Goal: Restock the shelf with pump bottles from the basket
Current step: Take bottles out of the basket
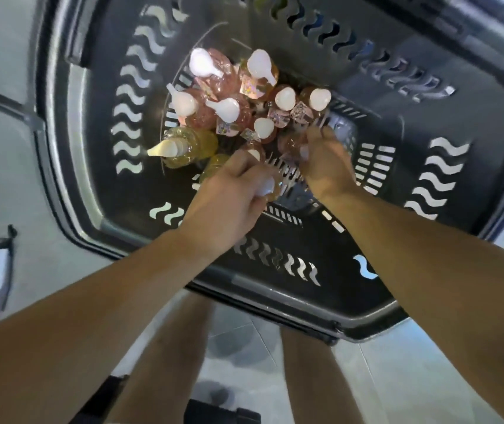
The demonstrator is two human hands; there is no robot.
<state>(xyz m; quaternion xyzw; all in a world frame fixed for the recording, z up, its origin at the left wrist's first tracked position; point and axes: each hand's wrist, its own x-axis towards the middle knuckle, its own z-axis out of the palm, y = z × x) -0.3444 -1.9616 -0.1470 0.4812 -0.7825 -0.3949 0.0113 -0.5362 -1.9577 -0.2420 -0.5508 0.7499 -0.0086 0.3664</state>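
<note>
Both hands down in the dark basket [275, 270]! Left hand [229, 197] grips a white-pumped bottle [267, 188]. Right hand [324, 160] curls its grip around a pink pump bottle [290, 145].

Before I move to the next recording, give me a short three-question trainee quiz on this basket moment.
1. True or false: both hands are down inside the basket.
2. Which colour of pump bottle is more numerous in the basket: A) pink, B) yellow, C) blue?
3. What does the left hand grip?

Key
1. True: the left hand and the right hand both reach among the bottles.
2. A: the pink bottles clearly outnumber the yellow bottles at the basket's left side.
3. A bottle by its white pump top; the body under the hand looks yellowish, mostly hidden.
</note>
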